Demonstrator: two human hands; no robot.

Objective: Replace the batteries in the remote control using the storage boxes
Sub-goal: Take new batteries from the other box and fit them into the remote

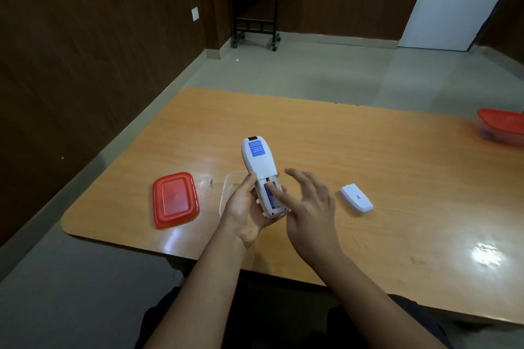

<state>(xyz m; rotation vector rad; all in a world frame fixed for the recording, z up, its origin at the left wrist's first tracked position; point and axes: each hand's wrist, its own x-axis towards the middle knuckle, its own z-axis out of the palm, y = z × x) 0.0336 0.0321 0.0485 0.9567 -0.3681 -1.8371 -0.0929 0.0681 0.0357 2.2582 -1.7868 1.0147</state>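
Remote control [259, 167] held back-side up above the near part of the table [368, 178], battery bay open at its near end, a blue battery [269, 195] lying in the bay. Cradled from the left by the left hand [243, 207], thumb and fingers wrapped round the lower body, palm beneath. Right hand [307, 204] spread open just right of the remote, holding nothing, one finger reaching in and touching the battery; whether pressing it home or prying it out, cannot tell.

To do this step well: keep the remote steady in the left palm, bay facing up; push the battery against the spring end first, then down at the other end; check polarity marks before seating. Likely slip: battery popping up and rolling off.

Right of the remote, flat on the table, the white battery cover [356, 198], well clear of both hands. Just left of the remote and partly behind the left hand, a clear storage box [226, 193], open; contents not visible. Further left, its red lid [175, 200] lying flat. Far right of the remote, at the table's edge, a second storage box [502, 126] with its red lid on.
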